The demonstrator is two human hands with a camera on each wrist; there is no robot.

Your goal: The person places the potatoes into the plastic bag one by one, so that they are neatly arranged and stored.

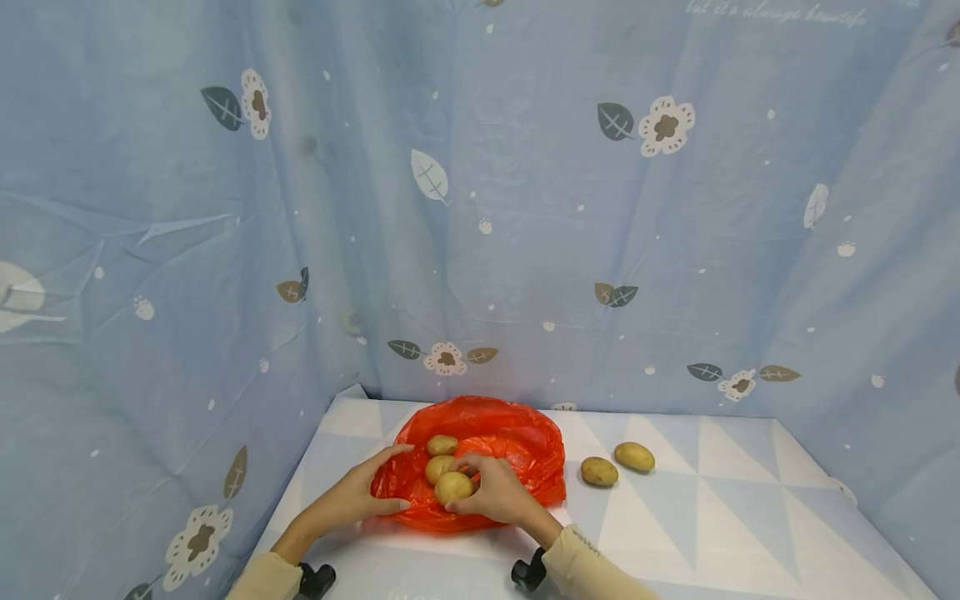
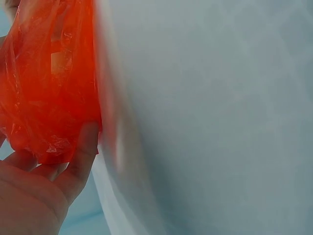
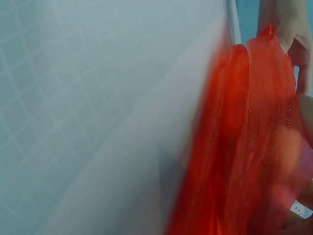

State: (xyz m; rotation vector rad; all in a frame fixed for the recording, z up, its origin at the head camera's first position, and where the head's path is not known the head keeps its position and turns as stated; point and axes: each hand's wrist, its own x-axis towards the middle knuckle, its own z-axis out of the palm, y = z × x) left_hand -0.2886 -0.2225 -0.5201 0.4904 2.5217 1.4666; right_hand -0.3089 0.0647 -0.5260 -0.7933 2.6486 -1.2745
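Note:
A red plastic bag (image 1: 543,467) lies with its mouth spread wide on the table. My left hand (image 1: 356,493) holds its left side, thumb near the front and fingers farther back; the left wrist view shows that hand (image 2: 44,191) against the crinkled plastic. Over the bag, my right hand (image 1: 498,492) grips a potato (image 1: 453,487) between thumb and fingers. Just behind it are a second potato (image 1: 438,468) and, farther back, a third potato (image 1: 442,445), both within the bag's outline. The right wrist view mostly shows the bag's side (image 3: 234,147), blurred.
To the right of the bag, two loose potatoes (image 1: 599,472) lie close together on the table, which has a white and pale blue triangle-patterned cover (image 1: 738,500). Blue floral curtains (image 1: 525,250) stand behind and at both sides.

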